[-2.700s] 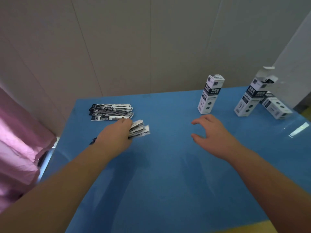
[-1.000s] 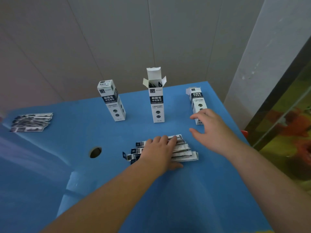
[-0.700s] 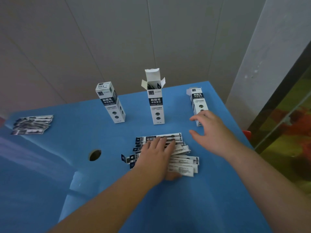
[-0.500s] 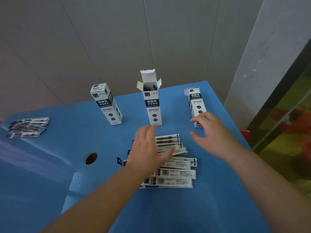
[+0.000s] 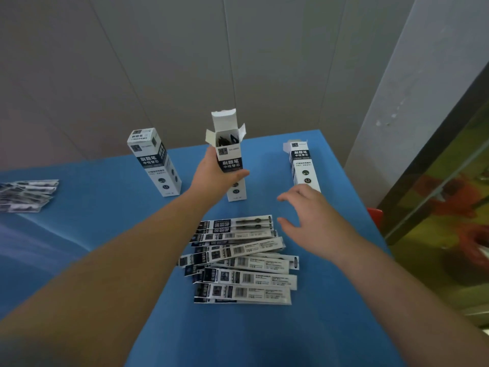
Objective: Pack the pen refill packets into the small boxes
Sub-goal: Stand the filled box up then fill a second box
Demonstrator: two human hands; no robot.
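Several pen refill packets (image 5: 243,259) lie fanned out on the blue table (image 5: 111,213) in front of me. Three small white-and-black boxes stand behind them. The middle box (image 5: 229,154) is upright with its top flap open and dark refills showing inside; my left hand (image 5: 215,176) is wrapped around its middle. The closed left box (image 5: 154,161) leans slightly. The right box (image 5: 303,165) stands just beyond my right hand (image 5: 315,221), which hovers with fingers spread over the packets' right end and holds nothing.
A second pile of refill packets (image 5: 25,196) lies at the table's far left. Grey wall panels rise behind the table. The table's right edge runs close to the right box, with a red object (image 5: 375,217) and a colourful floor beyond it.
My left hand left the spread-out packets, reached forward and closed around the open middle box. My right hand stayed hovering by the right box.
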